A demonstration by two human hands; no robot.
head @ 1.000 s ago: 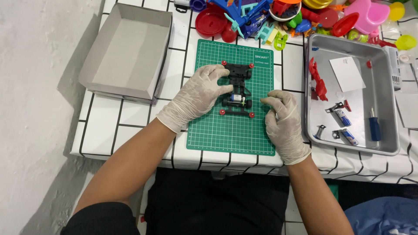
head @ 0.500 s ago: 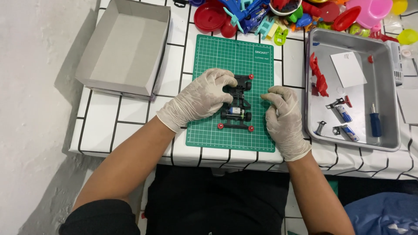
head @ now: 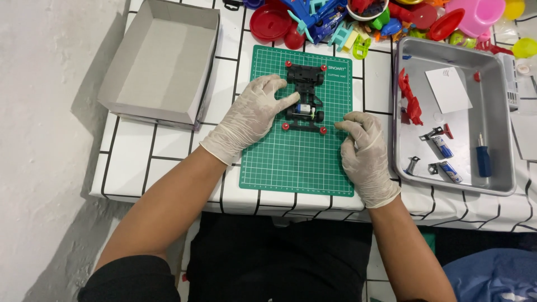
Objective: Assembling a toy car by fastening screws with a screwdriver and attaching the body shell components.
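Hobby workbench; green cutting mat (head: 299,162); metal parts tray (head: 503,187); plastic toys (head: 335,17)

Bare green mat (head: 296,162) is lying open toward the near edge of the surface, between the left hand (head: 251,114) and right hand (head: 363,148). The toy car chassis (head: 305,98) is blocking the mat's far half. A grey cardboard box (head: 162,61) is walling off the far left corner, a metal tray (head: 503,187) is crowding the right edge, and plastic toys (head: 347,22) are lining the far edge.

Grey cardboard box (head: 162,61), metal tray (head: 503,184), plastic toys (head: 358,22).
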